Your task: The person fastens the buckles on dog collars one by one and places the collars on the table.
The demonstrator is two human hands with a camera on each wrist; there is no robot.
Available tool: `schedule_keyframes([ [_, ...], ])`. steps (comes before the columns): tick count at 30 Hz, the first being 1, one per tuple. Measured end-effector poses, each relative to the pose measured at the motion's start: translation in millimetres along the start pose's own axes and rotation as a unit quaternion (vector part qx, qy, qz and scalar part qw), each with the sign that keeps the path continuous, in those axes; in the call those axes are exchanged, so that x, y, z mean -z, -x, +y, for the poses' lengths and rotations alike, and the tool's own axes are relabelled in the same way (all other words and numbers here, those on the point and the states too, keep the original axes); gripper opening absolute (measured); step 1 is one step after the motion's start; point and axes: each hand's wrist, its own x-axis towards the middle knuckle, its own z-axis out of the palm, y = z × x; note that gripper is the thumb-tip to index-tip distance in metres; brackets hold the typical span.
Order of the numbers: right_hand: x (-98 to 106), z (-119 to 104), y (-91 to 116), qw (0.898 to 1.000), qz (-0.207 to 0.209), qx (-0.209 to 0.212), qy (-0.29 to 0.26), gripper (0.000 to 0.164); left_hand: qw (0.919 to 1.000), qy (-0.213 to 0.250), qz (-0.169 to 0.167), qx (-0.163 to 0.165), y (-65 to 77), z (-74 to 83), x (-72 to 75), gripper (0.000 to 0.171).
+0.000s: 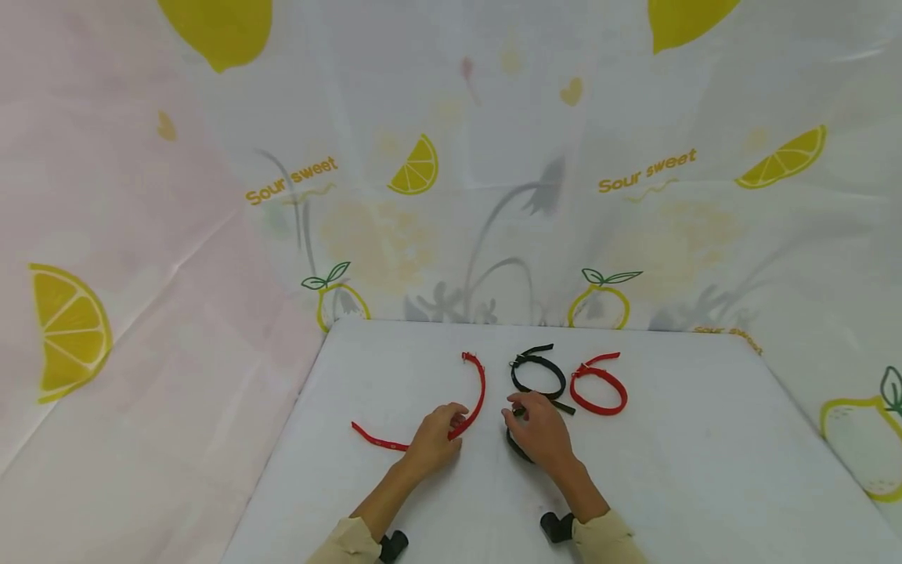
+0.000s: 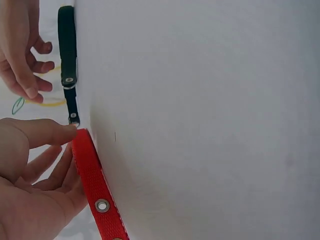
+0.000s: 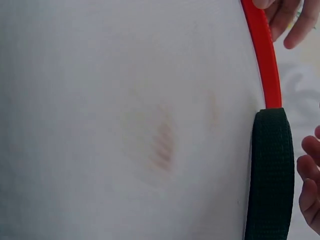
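Note:
An unbuckled red collar lies in a long curve across the left half of the table. My left hand pinches it midway, thumb on the strap's upper edge and fingers behind it; metal eyelets show along the red strap in the left wrist view. A dark green collar, closed in a loop, lies under my right hand, which hides much of it. In the right wrist view, the loosely bent right fingers stand apart from the green webbing.
Beyond my right hand lie a second dark green collar and a red collar, both in loops with their tails sticking out. The white table meets a lemon-printed cloth backdrop at its far edge.

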Motion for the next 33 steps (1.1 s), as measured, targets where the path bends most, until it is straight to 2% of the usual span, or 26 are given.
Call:
schedule_keyframes([
  [7,-0.9,0.7,0.7,1.0,-0.003,0.003,-0.003,0.024,0.9995,0.024,-0.015,-0.014,-0.1,-1.2,-0.1,0.036],
  [12,-1.0,2.2,1.7,1.0,-0.003,-0.006,0.001,0.025,0.9994,0.016,-0.029,-0.013,0.9,-1.7,-0.8,0.033],
  [16,0.0,4.5,-1.1,1.0,-0.02,-0.013,0.004,0.023,0.9991,-0.026,-0.017,-0.028,1.9,0.4,-0.1,0.028],
  [22,9.5,9.9,-9.3,0.998,-0.047,-0.04,0.012,0.025,0.9938,-0.095,0.018,-0.055,3.6,3.8,7.1,0.016],
  [26,15.5,12.9,-14.4,0.997,-0.052,-0.053,0.008,0.026,0.9907,-0.122,0.041,-0.044,5.5,1.5,21.1,0.012],
  [30,15.7,12.5,-20.5,0.998,-0.049,-0.047,0.007,0.025,0.9789,-0.178,0.09,-0.043,8.0,-8.5,37.6,0.009],
  [33,14.5,11.7,-26.9,0.998,-0.046,-0.041,0.006,0.023,0.9558,-0.252,0.145,-0.044,8.2,-18.6,50.0,0.013],
])
